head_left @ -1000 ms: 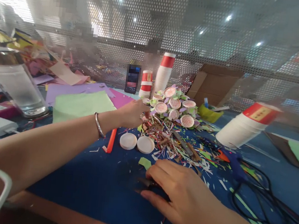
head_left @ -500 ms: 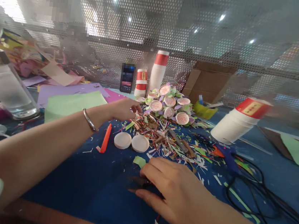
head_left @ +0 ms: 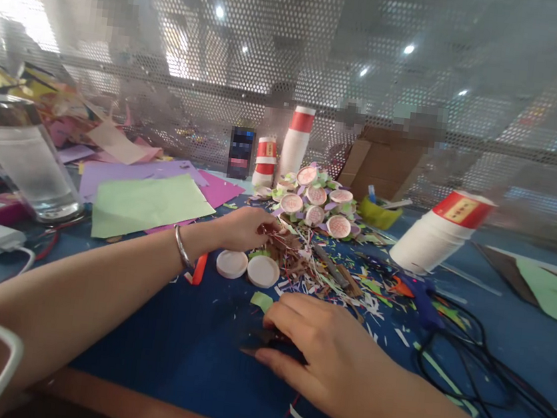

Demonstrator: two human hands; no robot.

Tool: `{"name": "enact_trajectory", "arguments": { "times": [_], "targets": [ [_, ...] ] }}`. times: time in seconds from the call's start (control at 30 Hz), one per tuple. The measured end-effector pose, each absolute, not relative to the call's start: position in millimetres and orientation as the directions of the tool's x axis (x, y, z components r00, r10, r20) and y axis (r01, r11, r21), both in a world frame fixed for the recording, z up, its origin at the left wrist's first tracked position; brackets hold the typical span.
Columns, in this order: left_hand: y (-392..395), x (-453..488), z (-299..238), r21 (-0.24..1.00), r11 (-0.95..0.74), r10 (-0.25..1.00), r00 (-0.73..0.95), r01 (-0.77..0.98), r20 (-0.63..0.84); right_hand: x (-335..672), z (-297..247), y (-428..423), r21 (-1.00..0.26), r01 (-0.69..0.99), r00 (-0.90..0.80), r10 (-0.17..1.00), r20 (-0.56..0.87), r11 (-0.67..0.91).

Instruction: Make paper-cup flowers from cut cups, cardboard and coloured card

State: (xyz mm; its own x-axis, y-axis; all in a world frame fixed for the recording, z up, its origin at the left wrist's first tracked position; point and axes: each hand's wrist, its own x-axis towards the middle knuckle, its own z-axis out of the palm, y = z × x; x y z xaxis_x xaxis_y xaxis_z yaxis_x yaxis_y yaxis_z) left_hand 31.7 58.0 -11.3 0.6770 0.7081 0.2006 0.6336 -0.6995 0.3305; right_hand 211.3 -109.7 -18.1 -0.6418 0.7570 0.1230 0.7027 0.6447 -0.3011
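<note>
Head view, lower centre: the right hand was laid flat over a dark tool; whether it was gripped could not be told. Just beyond, two white lids were seen. At mid-frame the left hand, the nearer one, was closed narrowly on the heap of paper scraps, which was spread rightward.

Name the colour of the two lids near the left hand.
White. The lids, by the left hand, show best in the head view.
</note>
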Motion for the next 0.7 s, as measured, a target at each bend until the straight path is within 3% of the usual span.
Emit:
{"name": "enact_trajectory", "arguments": {
  "times": [0.17, 0.27, 0.33, 0.47, 0.6, 0.7],
  "targets": [
    [41.1, 34.9, -5.3, 0.218, -0.693, 0.719, 0.637, 0.687, 0.277, 212.3, -19.4, -109.4, -0.310, 0.699, -0.644, 0.755, 0.120, 0.645],
    [26.4, 38.0, 6.8, -0.001, -0.648, 0.734, 0.625, 0.761, 0.267, 212.7, -19.0, -109.9, -0.299, 0.706, -0.639, 0.759, 0.120, 0.642],
    [17.8, 40.8, 15.0, -0.076, -0.649, 0.715, 0.641, 0.757, 0.278, 213.1, -18.0, -109.9, -0.289, 0.716, -0.632, 0.766, 0.118, 0.635],
    [9.7, 41.5, 19.5, 0.017, -0.723, 0.656, 0.678, 0.691, 0.332, 215.1, -15.6, -109.6, -0.266, 0.724, -0.616, 0.770, 0.164, 0.636],
    [2.6, 29.4, 4.8, 0.062, -0.785, 0.580, 0.695, 0.617, 0.425, 220.4, -8.6, -105.6, -0.271, 0.698, -0.578, 0.745, 0.332, 0.663],
    [-5.4, 19.6, -7.3, 0.172, -0.801, 0.581, 0.673, 0.574, 0.458, 229.1, 7.7, -91.6, -0.292, 0.726, -0.488, 0.766, 0.418, 0.622]
  ]
}}
